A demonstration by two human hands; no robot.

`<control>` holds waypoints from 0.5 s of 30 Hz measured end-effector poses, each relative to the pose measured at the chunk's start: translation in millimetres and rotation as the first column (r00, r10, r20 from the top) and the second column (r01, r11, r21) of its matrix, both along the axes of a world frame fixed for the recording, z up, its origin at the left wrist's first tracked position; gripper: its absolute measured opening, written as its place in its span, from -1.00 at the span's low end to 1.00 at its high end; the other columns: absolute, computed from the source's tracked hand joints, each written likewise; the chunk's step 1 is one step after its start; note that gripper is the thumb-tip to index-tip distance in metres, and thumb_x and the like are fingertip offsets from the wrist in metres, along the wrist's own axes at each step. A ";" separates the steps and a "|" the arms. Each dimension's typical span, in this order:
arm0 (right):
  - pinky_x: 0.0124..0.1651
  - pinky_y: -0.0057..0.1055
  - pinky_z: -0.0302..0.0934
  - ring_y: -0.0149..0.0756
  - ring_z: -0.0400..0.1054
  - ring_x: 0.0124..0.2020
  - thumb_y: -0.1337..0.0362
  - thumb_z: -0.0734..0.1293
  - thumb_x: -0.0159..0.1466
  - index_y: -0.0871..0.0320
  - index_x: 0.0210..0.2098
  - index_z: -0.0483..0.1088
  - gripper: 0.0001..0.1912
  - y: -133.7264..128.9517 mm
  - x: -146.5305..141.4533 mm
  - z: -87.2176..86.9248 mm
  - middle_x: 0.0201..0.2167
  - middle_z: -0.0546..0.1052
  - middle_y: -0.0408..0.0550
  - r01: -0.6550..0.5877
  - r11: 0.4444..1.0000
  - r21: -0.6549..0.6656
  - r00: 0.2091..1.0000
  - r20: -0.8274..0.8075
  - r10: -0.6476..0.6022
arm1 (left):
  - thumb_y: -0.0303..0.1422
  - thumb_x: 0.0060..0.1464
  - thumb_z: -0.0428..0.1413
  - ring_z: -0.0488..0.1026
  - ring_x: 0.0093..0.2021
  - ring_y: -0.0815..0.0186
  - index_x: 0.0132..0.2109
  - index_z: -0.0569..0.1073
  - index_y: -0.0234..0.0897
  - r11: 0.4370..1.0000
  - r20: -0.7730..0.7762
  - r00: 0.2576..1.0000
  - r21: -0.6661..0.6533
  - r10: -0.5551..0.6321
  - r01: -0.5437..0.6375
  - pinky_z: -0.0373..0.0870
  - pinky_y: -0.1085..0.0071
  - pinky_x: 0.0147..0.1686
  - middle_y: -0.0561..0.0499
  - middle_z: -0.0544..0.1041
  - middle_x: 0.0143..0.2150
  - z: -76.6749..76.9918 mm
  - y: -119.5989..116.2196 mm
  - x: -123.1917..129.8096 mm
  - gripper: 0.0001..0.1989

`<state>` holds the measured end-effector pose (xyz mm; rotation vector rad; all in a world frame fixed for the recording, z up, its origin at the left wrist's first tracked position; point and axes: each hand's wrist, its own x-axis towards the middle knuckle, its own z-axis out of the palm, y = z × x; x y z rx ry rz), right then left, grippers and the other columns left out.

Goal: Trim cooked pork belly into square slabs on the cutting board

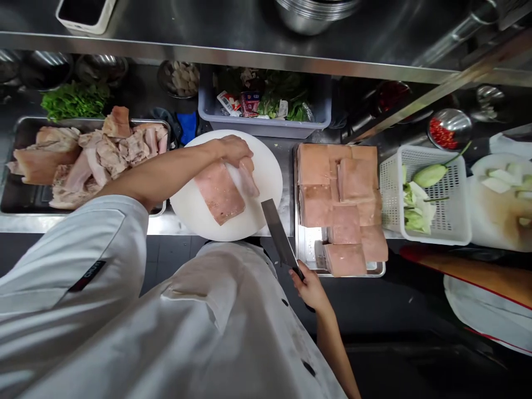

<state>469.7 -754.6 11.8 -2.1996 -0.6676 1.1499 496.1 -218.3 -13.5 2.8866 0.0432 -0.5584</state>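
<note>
On the round white cutting board (266, 160) lies a slab of skin-on pork (220, 194). My left hand (235, 148) reaches over the board, its fingers closed on the upper end of a narrow strip of pork (248, 180) beside the slab. My right hand (308, 286) is wrapped round the black handle of a cleaver (277, 230). The blade points up and left, its tip near the board's right edge, apart from the meat. Right of the board, a metal tray (307, 244) bears several squared pork slabs (349, 224), some stacked.
A metal tray (20, 213) of irregular pork pieces (95, 158) stands left. Behind the board is a grey bin (257, 126) with greens and wrappers. A white basket (436, 235) holds eggplant. A shelf edge (233, 55) crosses above; another person's sleeve (490, 310) is at right.
</note>
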 end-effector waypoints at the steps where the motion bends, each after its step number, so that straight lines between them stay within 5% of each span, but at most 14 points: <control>1: -0.58 -0.38 0.20 -0.26 0.30 -0.66 -0.19 0.28 0.34 0.14 -0.11 0.50 -0.49 3.0 -0.2 -2.8 -0.62 0.43 -0.16 0.016 1.000 0.004 0.999 -0.031 -0.016 | -0.13 0.04 0.26 0.42 0.16 0.02 0.11 0.57 -0.09 1.000 0.001 1.000 0.025 0.014 -0.014 0.24 0.16 0.20 -0.03 0.60 0.02 9.1 3.2 -3.4 -0.53; 5: -0.64 -0.41 0.12 -0.34 0.19 -0.74 -0.22 0.28 0.32 0.15 -0.10 0.44 -0.46 14.6 8.6 -10.9 -0.67 0.32 -0.27 0.050 0.999 0.017 0.990 -0.134 -0.048 | -0.04 0.24 0.11 0.32 0.29 -0.04 0.19 0.48 -0.14 0.964 0.146 0.969 0.147 0.199 -0.220 0.16 0.13 0.26 -0.08 0.50 0.17 55.5 23.6 -50.6 -0.53; 9: -0.65 -0.41 0.13 -0.35 0.18 -0.73 -0.22 0.27 0.31 0.14 -0.03 0.39 -0.44 26.6 22.5 -14.3 -0.65 0.28 -0.31 0.040 0.999 0.022 0.979 -0.200 -0.035 | 0.14 0.35 -0.10 0.30 0.22 0.05 0.18 0.40 -0.38 0.839 0.217 0.884 0.285 0.414 -0.463 0.18 0.18 0.22 -0.17 0.46 0.19 83.6 53.1 -145.9 -0.34; 11: -0.65 -0.41 0.13 -0.36 0.18 -0.72 -0.23 0.27 0.31 0.12 -0.06 0.37 -0.46 32.8 27.5 -13.9 -0.64 0.28 -0.31 0.034 0.999 0.022 0.975 -0.220 -0.028 | 0.25 0.35 -0.30 0.29 0.20 0.09 0.17 0.35 -0.46 0.732 0.214 0.805 0.336 0.553 -0.592 0.16 0.22 0.20 -0.17 0.44 0.17 80.2 70.7 -201.8 -0.17; 15: -0.66 -0.40 0.13 -0.36 0.16 -0.71 -0.26 0.27 0.28 0.09 -0.08 0.35 -0.45 44.9 31.4 -9.4 -0.65 0.27 -0.32 0.044 0.999 -0.006 0.974 -0.222 -0.044 | 0.40 0.17 -0.54 0.28 0.18 0.11 0.22 0.30 -0.36 0.493 0.158 0.588 0.400 0.793 -0.773 0.21 0.24 0.18 -0.11 0.46 0.20 49.5 101.8 -300.1 0.04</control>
